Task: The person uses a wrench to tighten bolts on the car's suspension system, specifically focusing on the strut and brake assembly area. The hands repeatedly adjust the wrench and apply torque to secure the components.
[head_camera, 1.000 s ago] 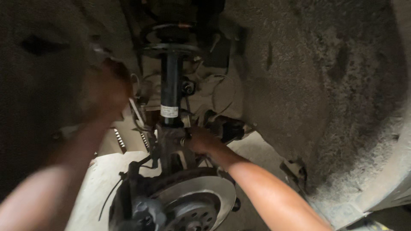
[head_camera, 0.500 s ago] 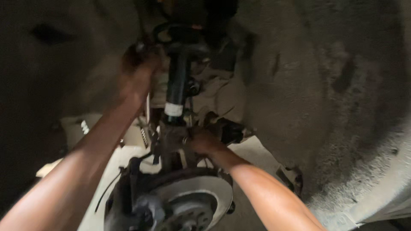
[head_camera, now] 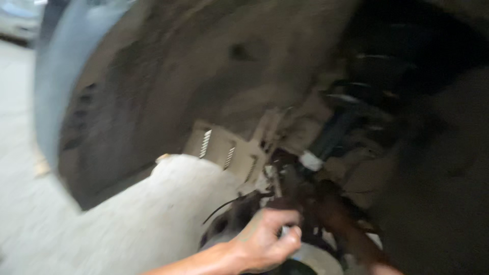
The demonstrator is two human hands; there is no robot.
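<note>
- Head view: blur smears the whole picture, so fine detail is lost.
- Strut (head_camera: 331,135), a dark shaft with a white band near its lower end, stands tilted inside the wheel arch; it serves as the landmark for everything else.
- Left hand (head_camera: 265,242) sits below the strut and to its left, fingers (head_camera: 285,216) curled inward with a small pale thing pinched at the fingertips; what that thing is cannot be told.
- Right hand (head_camera: 326,196) reaches in just below the strut's foot, deep in shadow; its forearm runs down to the lower right. Whether it is open or clasped on something cannot be told.
- Brake disc (head_camera: 318,259), pale and round, shows at the bottom edge, below the strut and touching or just under the left hand.
- Thin black cable (head_camera: 224,209) curves out left of the strut's foot, just above the left hand.
- Wheel-arch liner (head_camera: 168,86), grey-brown and dusty, curves over and left of the strut.
- Slotted beige panel (head_camera: 229,150) lies left of the strut's foot.
- Concrete floor (head_camera: 102,229) spreads far left and below.
</note>
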